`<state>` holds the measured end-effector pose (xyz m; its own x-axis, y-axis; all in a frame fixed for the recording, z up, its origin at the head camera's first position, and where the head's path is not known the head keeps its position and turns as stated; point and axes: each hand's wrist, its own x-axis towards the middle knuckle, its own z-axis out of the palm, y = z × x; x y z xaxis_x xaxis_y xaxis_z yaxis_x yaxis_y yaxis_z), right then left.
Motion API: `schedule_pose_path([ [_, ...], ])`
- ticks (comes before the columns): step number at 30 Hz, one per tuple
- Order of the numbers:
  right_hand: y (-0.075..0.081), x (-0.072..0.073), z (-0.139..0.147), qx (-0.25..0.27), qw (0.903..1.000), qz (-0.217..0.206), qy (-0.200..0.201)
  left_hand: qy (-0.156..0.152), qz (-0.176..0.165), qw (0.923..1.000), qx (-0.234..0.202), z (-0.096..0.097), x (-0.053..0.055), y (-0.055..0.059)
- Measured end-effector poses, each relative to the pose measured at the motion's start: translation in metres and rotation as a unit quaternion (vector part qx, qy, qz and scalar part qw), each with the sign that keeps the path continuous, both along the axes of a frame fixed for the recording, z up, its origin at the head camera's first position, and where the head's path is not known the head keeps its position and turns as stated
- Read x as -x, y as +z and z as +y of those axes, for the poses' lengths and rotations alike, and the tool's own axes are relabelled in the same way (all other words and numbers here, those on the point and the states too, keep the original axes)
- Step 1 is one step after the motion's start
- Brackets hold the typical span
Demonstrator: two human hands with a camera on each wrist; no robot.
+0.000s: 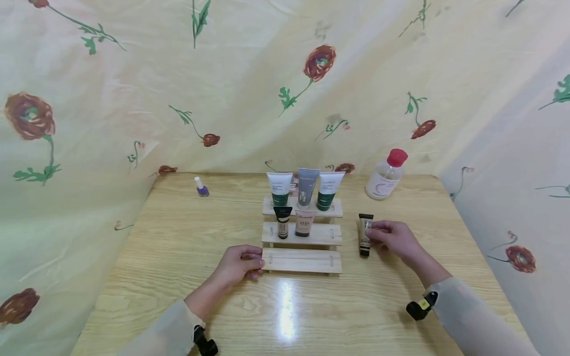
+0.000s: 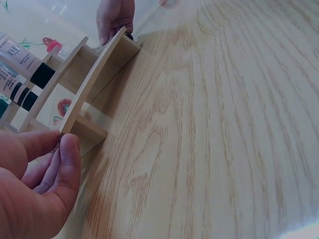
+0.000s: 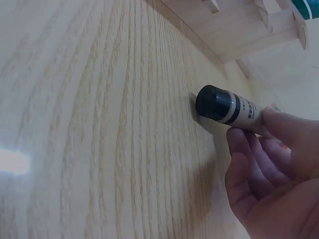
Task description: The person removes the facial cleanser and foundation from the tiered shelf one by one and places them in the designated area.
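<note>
A three-tier wooden display stand [image 1: 307, 260] sits mid-table. My left hand [image 1: 244, 263] pinches the left end of its lowest shelf between thumb and fingers, as the left wrist view shows at the board's edge [image 2: 75, 112]. Right of the stand, my right hand [image 1: 394, 238] holds a small beige cosmetic tube [image 1: 365, 236] with a black cap [image 3: 213, 102], cap end toward me. On the middle shelf stand a black-and-gold tube [image 1: 282, 225] and a pink BB tube [image 1: 304, 223]. The top shelf carries two white-and-green tubes [image 1: 280, 188] and a grey tube [image 1: 307, 187].
A clear bottle with a red cap [image 1: 386, 175] stands at the back right. A small purple nail polish bottle with a white cap [image 1: 201, 187] is at the back left. Flower-patterned cloth [image 1: 240, 89] hangs behind the wooden table [image 1: 187, 227].
</note>
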<state>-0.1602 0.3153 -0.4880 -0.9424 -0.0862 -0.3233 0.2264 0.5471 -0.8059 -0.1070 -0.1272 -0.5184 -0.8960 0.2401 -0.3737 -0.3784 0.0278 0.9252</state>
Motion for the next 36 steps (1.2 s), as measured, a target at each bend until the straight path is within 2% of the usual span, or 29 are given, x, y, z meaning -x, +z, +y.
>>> schedule_pose_path([
  [9, -0.005, 0.008, -0.001, -0.001, 0.9998, -0.021, -0.005, 0.001, 0.001, 1.0, 0.004, -0.001, 0.0, -0.001],
  [14, -0.004, 0.012, -0.002, -0.011, 0.9998, -0.017, -0.008, 0.003, 0.002, 1.0, 0.006, 0.0, 0.001, 0.0],
  [25, -0.006, 0.03, 0.001, -0.041, 0.9988, -0.023, -0.011, -0.001, 0.006, 1.0, -0.001, 0.002, 0.0, -0.002],
  [30, -0.008, 0.032, 0.003, -0.042, 0.9984, -0.034, -0.018, -0.002, 0.007, 1.0, 0.0, 0.002, 0.0, -0.001],
  [36, -0.008, 0.034, 0.001, -0.05, 0.9979, -0.021, -0.034, 0.002, 0.003, 1.0, 0.002, 0.002, -0.001, 0.0],
])
